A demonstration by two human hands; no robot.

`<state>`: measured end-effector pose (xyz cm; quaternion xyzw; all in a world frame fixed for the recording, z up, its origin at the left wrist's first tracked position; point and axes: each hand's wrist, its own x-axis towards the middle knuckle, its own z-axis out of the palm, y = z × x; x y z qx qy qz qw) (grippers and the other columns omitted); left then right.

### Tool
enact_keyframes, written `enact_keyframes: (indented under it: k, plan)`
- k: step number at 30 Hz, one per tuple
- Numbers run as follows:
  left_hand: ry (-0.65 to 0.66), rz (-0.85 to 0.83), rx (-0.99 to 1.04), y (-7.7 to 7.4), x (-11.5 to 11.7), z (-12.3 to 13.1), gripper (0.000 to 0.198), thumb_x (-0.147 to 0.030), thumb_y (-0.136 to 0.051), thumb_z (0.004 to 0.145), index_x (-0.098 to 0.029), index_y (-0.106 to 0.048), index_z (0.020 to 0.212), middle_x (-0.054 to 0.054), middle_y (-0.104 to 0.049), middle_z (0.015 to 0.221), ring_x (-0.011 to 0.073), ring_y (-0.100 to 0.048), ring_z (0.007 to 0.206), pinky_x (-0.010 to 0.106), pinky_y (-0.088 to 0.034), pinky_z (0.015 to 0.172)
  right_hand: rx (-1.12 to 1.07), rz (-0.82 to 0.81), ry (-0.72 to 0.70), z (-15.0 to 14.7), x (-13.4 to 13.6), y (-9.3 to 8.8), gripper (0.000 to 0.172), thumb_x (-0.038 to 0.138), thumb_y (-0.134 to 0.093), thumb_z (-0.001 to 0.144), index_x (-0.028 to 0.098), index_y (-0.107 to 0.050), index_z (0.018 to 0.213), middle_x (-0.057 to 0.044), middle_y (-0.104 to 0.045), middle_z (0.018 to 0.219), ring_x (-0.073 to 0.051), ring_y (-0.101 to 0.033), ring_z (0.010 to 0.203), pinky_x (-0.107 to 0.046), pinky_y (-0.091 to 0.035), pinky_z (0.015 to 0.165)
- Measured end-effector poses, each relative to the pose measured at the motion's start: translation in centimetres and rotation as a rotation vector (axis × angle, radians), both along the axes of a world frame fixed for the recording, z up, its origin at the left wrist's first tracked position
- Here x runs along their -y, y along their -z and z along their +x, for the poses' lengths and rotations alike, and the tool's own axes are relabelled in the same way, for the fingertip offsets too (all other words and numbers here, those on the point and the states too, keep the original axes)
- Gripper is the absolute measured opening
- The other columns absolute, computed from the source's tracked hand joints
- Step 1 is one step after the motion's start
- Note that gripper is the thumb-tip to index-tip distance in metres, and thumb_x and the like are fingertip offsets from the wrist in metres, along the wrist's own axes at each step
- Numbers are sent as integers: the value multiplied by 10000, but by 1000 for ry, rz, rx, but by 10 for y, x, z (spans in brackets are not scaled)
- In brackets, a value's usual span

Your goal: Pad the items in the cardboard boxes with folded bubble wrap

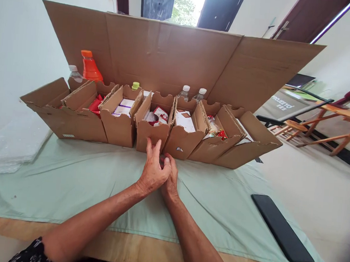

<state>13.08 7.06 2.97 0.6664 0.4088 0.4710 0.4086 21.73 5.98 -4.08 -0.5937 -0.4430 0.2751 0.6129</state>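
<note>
My left hand (154,170) and my right hand (171,178) meet over the cloth, just in front of the middle cardboard bin (143,136). The left one has fingers stretched up toward that bin's front, its thumb by the right hand. My right hand is curled closed. Between them shows a bit of a small dark reddish thing (161,160), mostly hidden, its kind unclear. Inside the middle bin lie red-and-white packets (161,115). The bin to its right (178,141) holds a white packet (185,121); the bin to its left holds white boxes (123,108).
Several bins stand in a row before a tall cardboard panel (171,55). An orange bottle (91,67) and clear bottles (200,95) rise behind them. Clear plastic packaging (15,143) lies left on the green cloth (87,180); a black flat slab (282,228) lies right. Wooden stools (322,125) stand beyond.
</note>
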Motion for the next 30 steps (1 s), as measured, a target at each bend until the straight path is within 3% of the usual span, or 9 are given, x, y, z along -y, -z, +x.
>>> enact_keyframes:
  k: [5,8,12,16,19,22,24,27,30]
  plan:
    - [10,0,-39,-4,0,0,732,-210,-579,900,-110,-315,1575,249,59,1729,361,-297,1561,510,-430,1189,-7,-6,-8,1,-2,-6,589,617,-413,999,159,-627,1301,-157,-733,1206,-274,-686,1110,-429,-565,917]
    - [29,-1,-64,-6,7,-22,746,-189,-616,855,-147,-368,1558,233,-27,1735,377,-325,1548,545,-429,1183,8,-1,0,2,0,-15,501,555,-493,962,156,-652,1220,-161,-732,1205,-276,-690,1098,-451,-548,953]
    - [-7,37,-198,2,31,-92,654,-181,-603,860,-218,-470,1500,172,-122,1742,373,-352,1537,603,-420,1172,60,31,-14,-4,9,-40,367,456,-562,923,184,-676,1142,-117,-757,1071,-252,-702,1015,-433,-533,954]
    - [-310,68,-370,28,61,-179,399,-263,-564,946,-220,-633,1337,156,-356,1662,374,-422,1499,613,-447,1150,218,53,-167,-26,9,-86,319,371,-570,938,217,-681,1195,-42,-748,898,-192,-687,828,-331,-539,801]
    - [-486,134,-437,48,77,-223,348,-298,-587,951,-219,-663,1282,166,-429,1614,386,-518,1420,596,-522,1083,458,60,-333,-54,-13,-131,480,289,-519,946,237,-567,1421,4,-726,833,-161,-632,690,-294,-501,713]
    - [-505,263,-478,63,82,-238,332,-256,-582,955,-235,-664,1276,156,-433,1612,376,-538,1399,587,-533,1071,707,-14,-370,-84,-52,-168,679,241,-494,932,228,-366,1598,5,-734,805,-199,-633,676,-328,-482,741]
    - [-497,331,-491,70,81,-238,339,-222,-575,955,-244,-658,1283,151,-419,1621,369,-533,1400,584,-535,1066,860,-120,-327,-101,-79,-183,678,227,-521,920,183,-393,1585,-31,-745,784,-249,-657,705,-359,-477,759]
    - [-506,358,-476,74,80,-236,352,-198,-576,950,-244,-641,1292,149,-403,1629,362,-526,1398,575,-534,1065,973,-195,-253,-117,-104,-188,398,185,-529,915,179,-662,1290,-83,-754,781,-283,-681,742,-358,-461,740]
    - [-516,316,-429,72,80,-236,380,-202,-567,959,-230,-599,1336,165,-435,1600,357,-528,1390,572,-522,1080,984,-158,-221,-123,-96,-180,234,168,-490,945,228,-708,1005,-66,-742,744,-250,-681,696,-317,-431,680]
